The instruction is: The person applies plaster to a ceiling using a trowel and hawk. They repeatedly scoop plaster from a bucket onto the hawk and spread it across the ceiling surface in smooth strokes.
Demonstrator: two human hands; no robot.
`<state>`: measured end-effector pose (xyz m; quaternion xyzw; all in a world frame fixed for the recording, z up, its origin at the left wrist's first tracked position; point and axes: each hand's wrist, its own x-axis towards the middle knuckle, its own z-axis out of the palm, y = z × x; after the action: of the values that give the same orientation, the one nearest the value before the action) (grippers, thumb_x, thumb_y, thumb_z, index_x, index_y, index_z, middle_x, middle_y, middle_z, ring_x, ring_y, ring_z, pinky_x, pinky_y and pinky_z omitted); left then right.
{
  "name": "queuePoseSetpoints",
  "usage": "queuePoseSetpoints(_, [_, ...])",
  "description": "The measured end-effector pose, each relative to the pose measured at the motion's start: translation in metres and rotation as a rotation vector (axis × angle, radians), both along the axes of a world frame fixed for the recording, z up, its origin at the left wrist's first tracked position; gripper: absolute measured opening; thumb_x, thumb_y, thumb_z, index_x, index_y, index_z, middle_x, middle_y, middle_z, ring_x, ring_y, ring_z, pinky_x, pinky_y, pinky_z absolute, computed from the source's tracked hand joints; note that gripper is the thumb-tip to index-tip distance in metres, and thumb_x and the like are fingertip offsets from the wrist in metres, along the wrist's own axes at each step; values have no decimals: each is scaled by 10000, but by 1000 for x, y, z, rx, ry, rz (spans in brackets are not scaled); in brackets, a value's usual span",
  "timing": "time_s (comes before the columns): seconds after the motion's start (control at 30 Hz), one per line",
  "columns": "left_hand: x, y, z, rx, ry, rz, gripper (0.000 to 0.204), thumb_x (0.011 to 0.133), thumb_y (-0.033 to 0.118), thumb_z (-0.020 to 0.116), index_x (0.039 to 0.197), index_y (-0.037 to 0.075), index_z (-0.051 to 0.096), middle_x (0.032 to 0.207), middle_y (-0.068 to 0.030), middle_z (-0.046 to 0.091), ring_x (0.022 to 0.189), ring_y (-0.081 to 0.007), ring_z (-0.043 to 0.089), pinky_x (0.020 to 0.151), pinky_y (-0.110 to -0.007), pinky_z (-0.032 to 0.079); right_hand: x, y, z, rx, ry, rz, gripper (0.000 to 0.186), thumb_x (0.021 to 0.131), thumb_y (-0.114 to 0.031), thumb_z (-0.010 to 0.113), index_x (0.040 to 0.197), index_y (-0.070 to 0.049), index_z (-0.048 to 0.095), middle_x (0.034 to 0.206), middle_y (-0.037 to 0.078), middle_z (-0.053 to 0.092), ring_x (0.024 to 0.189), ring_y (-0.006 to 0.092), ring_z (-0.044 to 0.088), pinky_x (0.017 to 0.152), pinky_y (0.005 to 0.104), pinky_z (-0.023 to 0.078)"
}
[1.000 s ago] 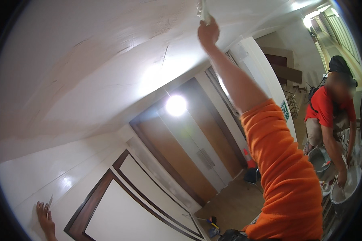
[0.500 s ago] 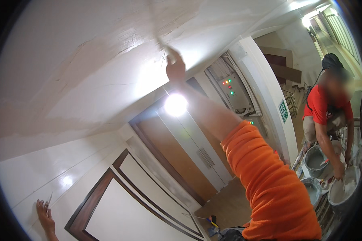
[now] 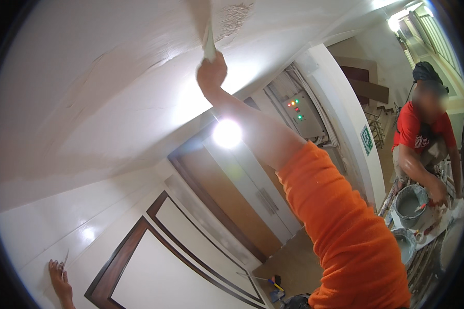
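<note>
My right hand (image 3: pixel 212 74), at the end of an orange-sleeved arm, is raised to the white ceiling (image 3: pixel 113 92). Its fingers are closed round a pale putty knife (image 3: pixel 209 42), whose blade meets the ceiling. Just right of the blade is a rough patch of putty (image 3: pixel 234 20); smears and thin cracks run across the surface to the left. Low at the left, my left hand (image 3: pixel 61 283) is against the white wall (image 3: pixel 31 247). A thin, pointed blade-like tool (image 3: pixel 66 259) rises from between its fingers, seen edge-on.
A bright lamp (image 3: pixel 227 133) glows below my right forearm. At right, a person in a red shirt (image 3: pixel 423 129) crouches on a plank platform beside a bucket of grey paste (image 3: pixel 411 206) and another bucket (image 3: pixel 404 244). An electrical panel (image 3: pixel 300 114) stands behind my arm.
My right hand has shifted slightly left and up, with the putty knife now plainly in view. The rough putty patch now shows. The crouching person's hands have moved over the buckets.
</note>
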<state>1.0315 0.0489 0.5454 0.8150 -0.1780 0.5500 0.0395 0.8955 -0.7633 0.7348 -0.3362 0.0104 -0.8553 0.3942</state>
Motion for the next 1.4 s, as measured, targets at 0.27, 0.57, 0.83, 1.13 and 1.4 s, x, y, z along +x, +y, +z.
queuePoseSetpoints(0.27, [6,-15,12,-70,-39,-167,338,948,84,511,1267,24,603,1467,-188,441,1420,-361,352,1160,-453,302,-114,-156,-7,177,-85,-415,394,855,-47,575,1243,-66,636,1085,162,691,1027,337,660,906,423,517])
queuePoseSetpoints(0.57, [8,-47,38,55,-68,-85,330,945,81,516,1259,33,606,1460,-179,453,1414,-374,355,1160,-451,302,-13,-105,2,-172,-258,-360,513,817,103,512,1301,-46,595,1267,160,609,1185,325,590,1030,381,467])
queuePoseSetpoints(0.83, [-4,-28,44,134,-86,63,327,945,86,519,1250,2,602,1459,-193,447,1409,-378,360,1151,-446,315,-22,-150,-19,66,-143,-149,259,811,-131,617,947,83,669,840,208,693,784,335,678,717,431,509])
queuePoseSetpoints(1.13, [15,-19,18,-35,-18,-143,332,941,100,514,1244,2,611,1459,-200,448,1415,-385,352,1160,-457,294,-76,-119,23,-10,-64,105,238,761,-86,580,900,98,640,844,230,678,788,365,681,684,457,519])
queuePoseSetpoints(1.4, [13,-23,20,-3,-52,-30,345,947,83,508,1269,5,606,1468,-196,440,1429,-365,339,1158,-445,307,-12,81,-25,-247,-45,-155,439,847,-31,626,1285,-36,588,1151,173,633,1017,362,644,887,457,513])
